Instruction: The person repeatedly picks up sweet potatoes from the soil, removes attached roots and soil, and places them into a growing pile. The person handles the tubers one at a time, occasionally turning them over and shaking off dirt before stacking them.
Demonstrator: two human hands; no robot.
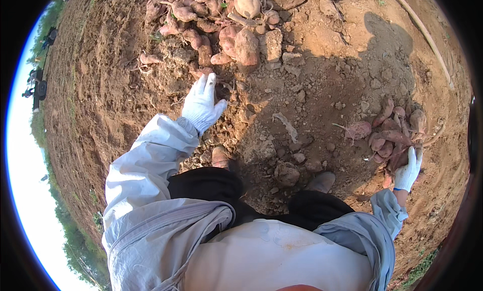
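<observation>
My left hand (pixel 203 101), in a white knit glove, is spread over the soil with its thumb apart. Its fingertips reach a sweet potato (pixel 205 70) at the near edge of a large sweet potato pile (pixel 226 38). Off to the right, my right hand (pixel 407 172), gloved alike, has its thumb and fingers around a sweet potato (pixel 399 161). That root lies against a smaller bunch of sweet potatoes (pixel 392 136); whether it is joined to them is hidden. A rooty, round sweet potato (pixel 357 130) sits left of this bunch.
Clods, including a large one (pixel 286 173), lie between my shoes (pixel 320 182). A pale dry scrap (pixel 286 127) rests on the soil. At upper right runs a long pole or stalk (pixel 426 36). Dark wheeled machinery (pixel 37 85) stands at the field's far left.
</observation>
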